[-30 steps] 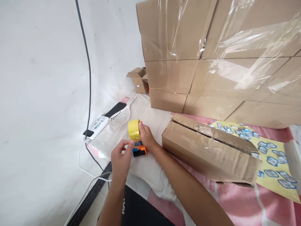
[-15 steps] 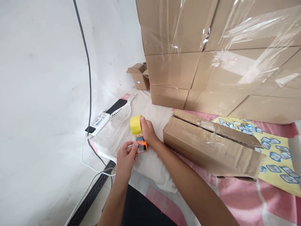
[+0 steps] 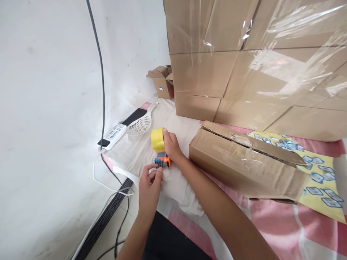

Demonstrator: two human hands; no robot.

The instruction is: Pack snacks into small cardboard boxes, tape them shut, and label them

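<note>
My right hand (image 3: 172, 144) is wrapped round a tape dispenser, with its fingers at the side of the yellow tape roll (image 3: 157, 139). The dispenser's orange and black cutter end (image 3: 164, 160) points down toward me, with a blue piece at its left. Just below it, my left hand (image 3: 151, 178) is closed in a loose pinch, thumb and index finger close to the cutter. A thin clear piece of tape seems to run between them, though it is hard to see.
A closed cardboard box (image 3: 244, 162) lies right of my arm, before a film-wrapped carton stack (image 3: 200, 72). A white skimmer (image 3: 141, 124) and a packaged black-handled utensil (image 3: 115, 135) lie left. Behind stands a small open box (image 3: 162, 85). Yellow stickered sheet (image 3: 322, 180) at right; cables (image 3: 102, 90) by the wall.
My left hand has dropped slightly away from the cutter and uncovers more of it. My right hand still holds the dispenser. The whole view has shifted a little.
</note>
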